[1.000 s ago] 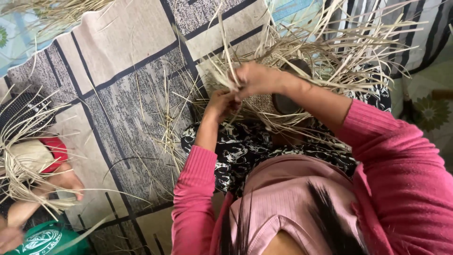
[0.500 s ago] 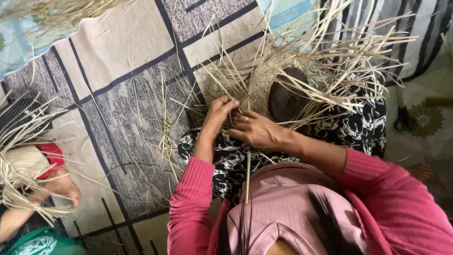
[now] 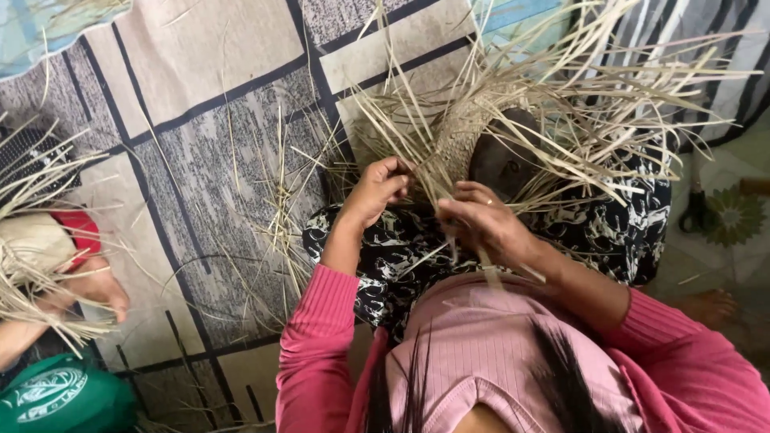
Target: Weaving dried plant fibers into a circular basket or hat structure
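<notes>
I am looking down at my own lap, where a half-woven straw piece [image 3: 473, 132] rests against my knees, its tightly plaited part curving over a dark rounded form [image 3: 505, 160] and its loose pale strips [image 3: 609, 104] fanning out in every direction. My left hand [image 3: 377, 188] is curled closed around a few of those strips at the near edge of the weave, fingers bent over them. My right hand [image 3: 485, 224] sits just beside it, slightly nearer my body, pinching other strips between thumb and fingers; one strip [image 3: 489, 273] trails from it down toward my chest. Both hands touch the straw and nearly meet each other. I wear a pink long-sleeved top [image 3: 497, 361] and a black-and-white patterned skirt [image 3: 401, 248]. Beneath me lies a mat [image 3: 200, 160] printed in grey and beige blocks with dark lines, scattered with stray straw pieces [image 3: 281, 216]. At the left edge, another person's hand [image 3: 100, 285] holds a separate bundle of straw [image 3: 28, 265], well apart from mine.
</notes>
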